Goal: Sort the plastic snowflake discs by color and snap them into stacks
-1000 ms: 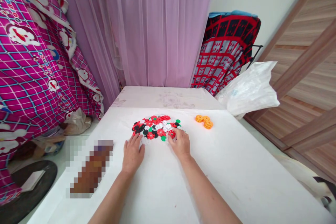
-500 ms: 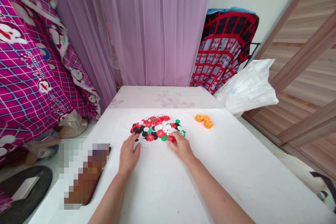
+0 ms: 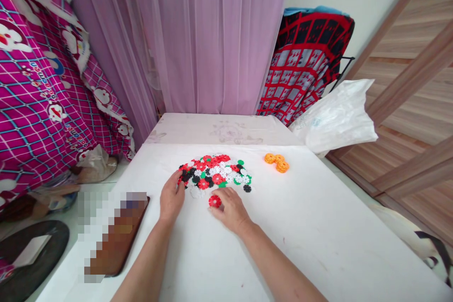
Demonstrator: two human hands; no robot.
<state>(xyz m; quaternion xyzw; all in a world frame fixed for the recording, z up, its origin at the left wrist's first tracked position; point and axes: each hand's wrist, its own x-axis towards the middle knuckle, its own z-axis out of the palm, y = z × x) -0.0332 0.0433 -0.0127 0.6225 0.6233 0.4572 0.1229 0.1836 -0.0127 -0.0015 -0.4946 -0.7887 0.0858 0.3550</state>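
Observation:
A heap of flower-shaped plastic discs (image 3: 217,179) in red, black, white and green lies on the white tabletop. My right hand (image 3: 231,208) is in front of the heap and pinches a red flower-shaped disc (image 3: 214,201) between thumb and fingers. Against the heap's left edge rests my left hand (image 3: 172,198), its fingers reaching to the red and black discs there. Its fingers look loosely apart, though the tips are partly hidden. A black disc (image 3: 247,188) lies at the heap's right front edge.
Orange discs (image 3: 277,162) sit in small stacks right of the heap. A pixelated phone-like object (image 3: 122,236) lies at the table's left edge. Beyond the right edge is a white plastic bag (image 3: 336,118), with a purple curtain (image 3: 212,37) behind the table.
My right hand has moved left and toward me, bringing the red disc away from the heap. My left hand has shifted slightly left. A black disc now shows at the right front edge.

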